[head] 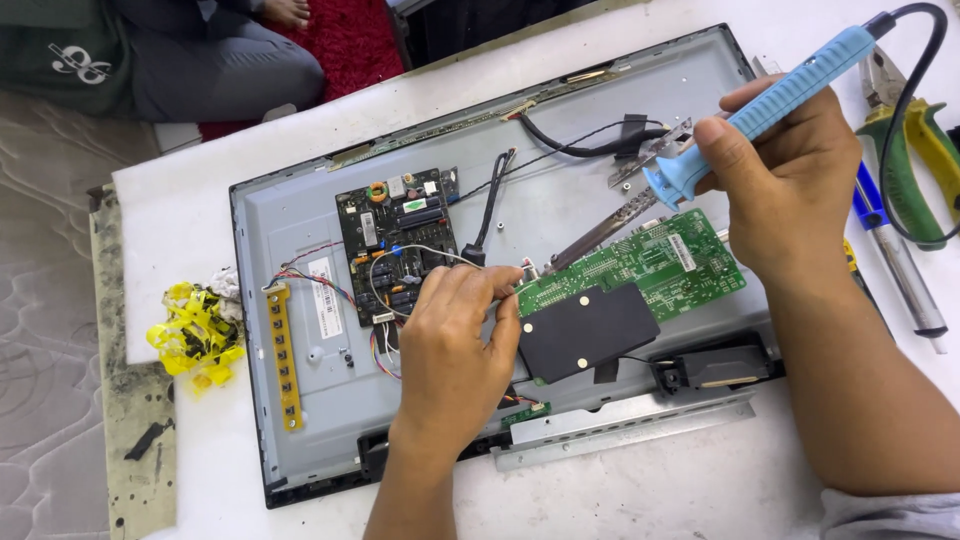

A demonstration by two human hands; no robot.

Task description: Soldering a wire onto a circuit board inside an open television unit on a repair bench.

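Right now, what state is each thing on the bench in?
Soldering iron: gripped in right hand, tip down at the green board's left edge.
Green circuit board: lying flat on the panel, partly under a black cover.
Left hand: pinching a thin wire at that board edge.
Black circuit board: mounted, wires attached.
TV back panel: opened, face down on white table.
Pliers: lying unused.

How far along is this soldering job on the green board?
Done: the panel's back is open, boards exposed. In hand: right hand brings the blue soldering iron to the green board; left hand steadies its edge. Left: cover not in view, so still off.
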